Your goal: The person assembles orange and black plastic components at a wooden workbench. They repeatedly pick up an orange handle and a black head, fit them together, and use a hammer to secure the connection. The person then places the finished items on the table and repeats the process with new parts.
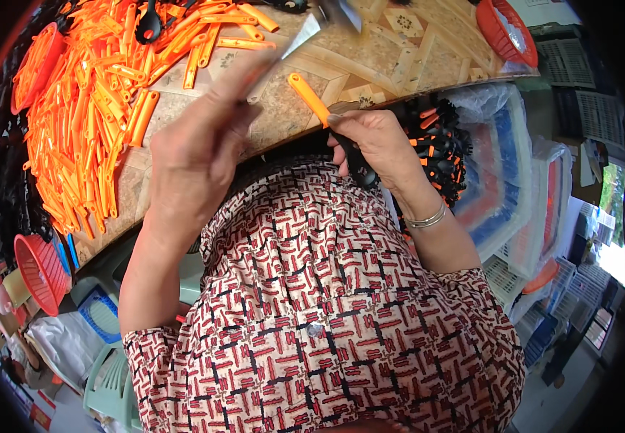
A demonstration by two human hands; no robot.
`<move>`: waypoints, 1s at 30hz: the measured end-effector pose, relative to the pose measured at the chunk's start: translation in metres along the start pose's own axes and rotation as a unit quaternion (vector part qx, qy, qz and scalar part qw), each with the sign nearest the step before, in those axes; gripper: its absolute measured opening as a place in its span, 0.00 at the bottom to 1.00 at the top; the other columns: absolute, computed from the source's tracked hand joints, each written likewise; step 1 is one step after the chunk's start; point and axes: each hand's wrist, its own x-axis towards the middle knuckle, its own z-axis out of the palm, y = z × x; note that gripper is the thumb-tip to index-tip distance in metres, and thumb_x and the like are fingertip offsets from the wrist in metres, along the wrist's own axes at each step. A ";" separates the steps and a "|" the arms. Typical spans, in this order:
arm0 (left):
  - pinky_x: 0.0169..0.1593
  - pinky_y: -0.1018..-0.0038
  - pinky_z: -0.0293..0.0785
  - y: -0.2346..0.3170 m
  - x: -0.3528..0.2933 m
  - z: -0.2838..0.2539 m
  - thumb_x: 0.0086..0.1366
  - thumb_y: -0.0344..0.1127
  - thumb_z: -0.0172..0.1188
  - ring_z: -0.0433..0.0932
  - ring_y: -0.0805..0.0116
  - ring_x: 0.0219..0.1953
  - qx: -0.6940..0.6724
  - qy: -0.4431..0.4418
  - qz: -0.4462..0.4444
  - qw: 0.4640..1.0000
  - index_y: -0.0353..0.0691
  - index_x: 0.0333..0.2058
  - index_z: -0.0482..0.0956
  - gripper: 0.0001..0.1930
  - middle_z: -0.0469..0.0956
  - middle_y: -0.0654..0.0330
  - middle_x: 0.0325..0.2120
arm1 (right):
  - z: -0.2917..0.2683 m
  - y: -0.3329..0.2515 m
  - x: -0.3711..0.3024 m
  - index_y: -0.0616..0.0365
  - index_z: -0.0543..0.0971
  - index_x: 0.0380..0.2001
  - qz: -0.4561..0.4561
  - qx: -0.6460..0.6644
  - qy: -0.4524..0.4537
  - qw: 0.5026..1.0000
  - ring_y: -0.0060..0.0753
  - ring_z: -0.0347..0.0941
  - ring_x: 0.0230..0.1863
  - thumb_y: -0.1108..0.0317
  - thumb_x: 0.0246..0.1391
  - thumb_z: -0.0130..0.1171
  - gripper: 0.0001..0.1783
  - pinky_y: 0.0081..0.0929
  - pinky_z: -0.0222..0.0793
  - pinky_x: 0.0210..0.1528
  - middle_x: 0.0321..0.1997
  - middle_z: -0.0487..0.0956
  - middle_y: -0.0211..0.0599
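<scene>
My left hand (pixel 197 141) is raised over the table's near edge, its fingers closed round the handle of a hammer (pixel 304 35). Motion blurs the hammer's head at the top of the view. A kitchen utensil with an orange handle (pixel 308 98) and a black head (pixel 360 170) is gripped in my right hand (pixel 377 141), with the thumb where the two parts meet. Its handle points up and left over the table edge; fingers partly hide the head, so its exact shape is unclear. A large heap of loose orange handles (pixel 88 123) lies left of my left hand.
A black pasta server (pixel 148 26) lies at the heap's far side. Red baskets stand at the table's far right (pixel 504 32) and below its left end (pixel 41 274). Finished black-and-orange utensils (pixel 442 148) are piled beside my right forearm, near plastic-wrapped stacks (pixel 496 166).
</scene>
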 end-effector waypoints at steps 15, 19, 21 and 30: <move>0.26 0.67 0.69 -0.013 -0.040 0.003 0.58 0.24 0.70 0.70 0.65 0.20 0.183 0.068 0.093 0.976 0.52 0.57 0.83 0.27 0.67 0.60 0.20 | -0.001 0.001 0.002 0.66 0.80 0.29 -0.002 0.024 -0.008 1.000 0.26 0.74 0.16 0.61 0.66 0.61 0.18 0.23 0.71 0.20 0.20 0.79 0.36; 0.26 0.69 0.69 -0.007 -0.032 0.000 0.56 0.22 0.71 0.69 0.66 0.19 0.091 0.163 0.178 0.966 0.50 0.56 0.83 0.29 0.70 0.59 0.21 | 0.000 -0.002 0.000 0.67 0.80 0.30 0.008 0.037 -0.012 0.999 0.27 0.75 0.17 0.63 0.66 0.61 0.16 0.24 0.72 0.22 0.21 0.79 0.35; 0.25 0.69 0.69 -0.010 -0.038 0.003 0.57 0.24 0.70 0.71 0.66 0.19 0.075 0.125 0.174 0.974 0.52 0.56 0.83 0.27 0.70 0.60 0.21 | -0.001 -0.003 -0.001 0.67 0.80 0.30 0.028 0.043 -0.013 0.999 0.28 0.77 0.20 0.66 0.65 0.61 0.14 0.23 0.73 0.24 0.22 0.80 0.35; 0.29 0.81 0.67 -0.035 -0.045 -0.017 0.69 0.26 0.61 0.70 0.82 0.25 -0.095 0.087 -0.028 0.991 0.38 0.59 0.79 0.20 0.76 0.69 0.28 | -0.145 -0.021 -0.042 0.64 0.84 0.30 -0.001 -0.297 -0.034 0.954 0.21 0.79 0.29 0.62 0.65 0.61 0.15 0.25 0.73 0.33 0.24 0.81 0.29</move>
